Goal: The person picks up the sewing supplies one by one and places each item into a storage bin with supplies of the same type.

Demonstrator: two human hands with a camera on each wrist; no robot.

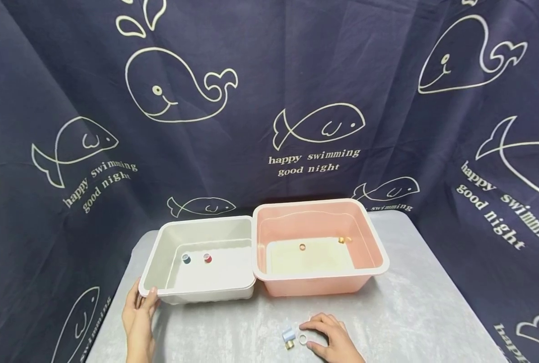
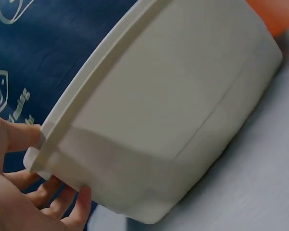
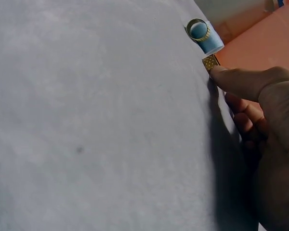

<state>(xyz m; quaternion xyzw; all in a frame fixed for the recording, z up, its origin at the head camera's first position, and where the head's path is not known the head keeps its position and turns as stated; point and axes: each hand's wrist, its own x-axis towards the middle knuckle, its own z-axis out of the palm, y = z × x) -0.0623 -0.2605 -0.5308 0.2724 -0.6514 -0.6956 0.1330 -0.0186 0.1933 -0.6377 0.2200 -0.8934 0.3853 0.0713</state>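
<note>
My left hand (image 1: 139, 320) grips the near left corner of the white bin (image 1: 197, 291), thumb over the rim and fingers beneath it, also seen in the left wrist view. Over the table's front, my right hand (image 1: 330, 335) reaches around a small ring (image 1: 303, 339), thumb and index finger spread on either side. In the right wrist view this ring (image 3: 210, 62) shows a gold dotted band, with the thumb tip against or just in front of it. Beside it lies a light blue hollow cylinder (image 1: 288, 335) with a gold ring (image 1: 289, 345) at its end.
Against the white bin stands a pink bin (image 1: 319, 286), holding a copper-coloured ring (image 1: 302, 247) and small gold pieces (image 1: 341, 240). Inside the white bin are a blue cylinder (image 1: 186, 258) and a red cylinder (image 1: 207, 258). A dark blue curtain (image 1: 251, 75) hangs behind the grey table (image 1: 428, 302).
</note>
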